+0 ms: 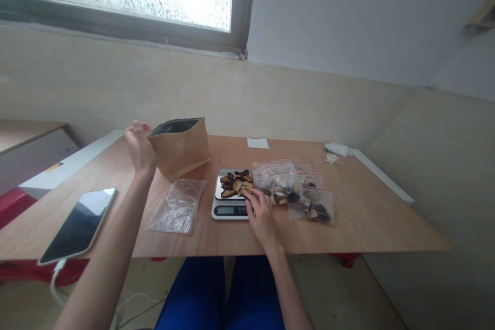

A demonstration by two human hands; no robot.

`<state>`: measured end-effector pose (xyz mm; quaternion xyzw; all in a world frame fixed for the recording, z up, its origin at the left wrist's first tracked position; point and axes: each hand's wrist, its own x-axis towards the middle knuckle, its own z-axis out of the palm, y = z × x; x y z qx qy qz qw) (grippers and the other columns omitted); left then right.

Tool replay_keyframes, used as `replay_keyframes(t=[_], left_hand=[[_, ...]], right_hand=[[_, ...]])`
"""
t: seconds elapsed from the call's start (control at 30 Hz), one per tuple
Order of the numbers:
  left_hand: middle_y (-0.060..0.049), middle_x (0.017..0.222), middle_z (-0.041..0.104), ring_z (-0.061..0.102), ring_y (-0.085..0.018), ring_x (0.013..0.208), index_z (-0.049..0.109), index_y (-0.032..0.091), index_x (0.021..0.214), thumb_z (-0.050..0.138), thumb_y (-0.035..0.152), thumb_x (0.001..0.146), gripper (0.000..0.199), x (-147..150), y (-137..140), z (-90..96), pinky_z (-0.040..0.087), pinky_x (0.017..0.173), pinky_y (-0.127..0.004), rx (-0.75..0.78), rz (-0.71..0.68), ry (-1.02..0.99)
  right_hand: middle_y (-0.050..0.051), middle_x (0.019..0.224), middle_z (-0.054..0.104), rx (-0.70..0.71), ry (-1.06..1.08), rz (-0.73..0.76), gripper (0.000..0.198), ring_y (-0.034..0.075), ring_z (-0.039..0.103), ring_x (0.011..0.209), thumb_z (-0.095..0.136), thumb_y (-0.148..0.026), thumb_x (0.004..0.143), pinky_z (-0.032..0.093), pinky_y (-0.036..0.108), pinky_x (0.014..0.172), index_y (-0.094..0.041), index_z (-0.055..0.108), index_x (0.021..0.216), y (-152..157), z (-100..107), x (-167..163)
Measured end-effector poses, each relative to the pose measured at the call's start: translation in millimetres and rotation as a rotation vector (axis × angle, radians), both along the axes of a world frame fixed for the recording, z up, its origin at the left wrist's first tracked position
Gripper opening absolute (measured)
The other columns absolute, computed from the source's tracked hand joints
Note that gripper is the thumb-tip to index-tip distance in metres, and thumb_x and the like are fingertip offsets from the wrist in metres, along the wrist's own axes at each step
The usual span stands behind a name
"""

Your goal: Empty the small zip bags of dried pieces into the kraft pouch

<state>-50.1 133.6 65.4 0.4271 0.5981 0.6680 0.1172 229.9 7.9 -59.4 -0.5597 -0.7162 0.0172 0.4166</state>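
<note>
A white kitchen scale [231, 211] carries a small pile of dried mushroom slices [236, 184] on its metal plate. My right hand [261, 216] reaches over the scale's right side, fingers stretched out and touching the nearest slices, thumb apart from them. Left of the scale, a brown kraft-paper pouch [183, 148] stands upright with its mouth open; its contents are hidden. Beside the pouch's upper left corner, my left hand [139, 149] is raised with loosely bent fingers, and I see nothing held in it. A flat clear zip bag [178, 206] lies below the pouch.
Several zip bags of dried slices [276, 180] lie heaped right of the scale. A phone [79, 224] with a charging cable [57, 273] lies at the left. A white paper [258, 143] and crumpled white scraps [336, 149] lie along the back of the wooden table [371, 216].
</note>
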Motion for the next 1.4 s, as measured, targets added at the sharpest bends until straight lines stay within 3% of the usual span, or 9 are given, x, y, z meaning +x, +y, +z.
replay_keyframes(t=[0.1,0.27,0.37,0.5,0.63,0.77,0.9,1.17,1.4], left_hand=[[-0.007,0.123,0.053,0.051,-0.017,0.114,0.043,0.019,0.109,0.015,0.047,0.093,0.043,-6,-7,-9.0,0.043,0.092,-0.035,0.046,0.064,-0.011],[-0.01,0.13,0.044,0.041,-0.022,0.124,0.037,0.021,0.117,0.03,0.045,0.091,0.036,12,-46,-30.8,0.038,0.097,-0.042,0.109,0.206,0.191],[-0.011,0.125,0.047,0.047,-0.022,0.117,0.04,0.018,0.113,0.042,0.037,0.087,0.033,27,-70,-45.9,0.042,0.093,-0.038,0.123,0.142,0.2],[-0.003,0.086,0.061,0.061,-0.016,0.071,0.05,0.019,0.094,0.044,0.038,0.082,0.024,32,-88,-66.6,0.049,0.065,-0.031,-0.199,-0.229,0.184],[-0.003,0.081,0.062,0.06,-0.017,0.065,0.054,0.02,0.096,0.042,0.046,0.08,0.032,30,-93,-82.3,0.047,0.061,-0.031,-0.411,-0.527,0.404],[-0.005,0.076,0.062,0.06,-0.022,0.07,0.053,0.019,0.085,0.045,0.051,0.075,0.034,34,-98,-97.7,0.046,0.066,-0.034,-0.634,-0.611,0.546],[-0.006,0.078,0.059,0.059,-0.024,0.075,0.048,0.021,0.075,0.05,0.048,0.07,0.028,40,-99,-111.7,0.044,0.069,-0.035,-0.654,-0.545,0.679],[-0.004,0.067,0.055,0.054,-0.021,0.063,0.041,0.023,0.066,0.039,0.035,0.076,0.015,43,-101,-111.2,0.04,0.061,-0.032,-0.613,-0.547,0.694],[0.001,0.06,0.052,0.052,-0.017,0.058,0.041,0.023,0.068,0.04,0.043,0.078,0.023,63,-126,-97.6,0.04,0.057,-0.029,-0.514,-0.618,0.414]], right_hand=[[0.01,0.111,0.055,0.035,0.112,-0.091,0.032,0.021,0.051,0.106,0.038,-0.02,0.091,0.042,0.041,0.092,-0.022,0.058,0.116,-15,4,9],[0.01,0.099,0.056,0.079,0.251,-0.185,0.029,0.02,0.052,0.101,0.037,-0.019,0.089,0.043,0.039,0.089,-0.02,0.063,0.101,-24,19,28],[0.009,0.095,0.057,0.05,0.302,-0.172,0.028,0.02,0.054,0.095,0.037,-0.018,0.088,0.045,0.036,0.085,-0.019,0.064,0.094,-22,31,33],[0.008,0.09,0.061,0.026,0.368,-0.175,0.027,0.019,0.058,0.087,0.037,-0.017,0.086,0.046,0.034,0.081,-0.018,0.064,0.087,-22,41,33],[0.007,0.09,0.063,-0.019,0.39,-0.145,0.027,0.019,0.059,0.087,0.037,-0.017,0.085,0.047,0.032,0.077,-0.019,0.064,0.086,-27,38,32],[0.007,0.086,0.063,-0.127,0.35,-0.075,0.028,0.018,0.06,0.08,0.037,-0.016,0.085,0.047,0.028,0.067,-0.019,0.065,0.085,-29,29,32],[0.006,0.086,0.064,-0.171,0.334,-0.027,0.03,0.017,0.06,0.075,0.037,-0.015,0.084,0.046,0.027,0.065,-0.02,0.066,0.086,-29,27,29],[0.004,0.088,0.065,-0.242,0.369,0.068,0.029,0.017,0.061,0.082,0.038,-0.012,0.084,0.048,0.028,0.073,-0.02,0.065,0.086,-30,35,7],[0.004,0.089,0.067,-0.335,0.489,0.166,0.023,0.015,0.063,0.077,0.041,-0.022,0.088,0.05,0.026,0.07,-0.02,0.062,0.098,-28,37,-32]])
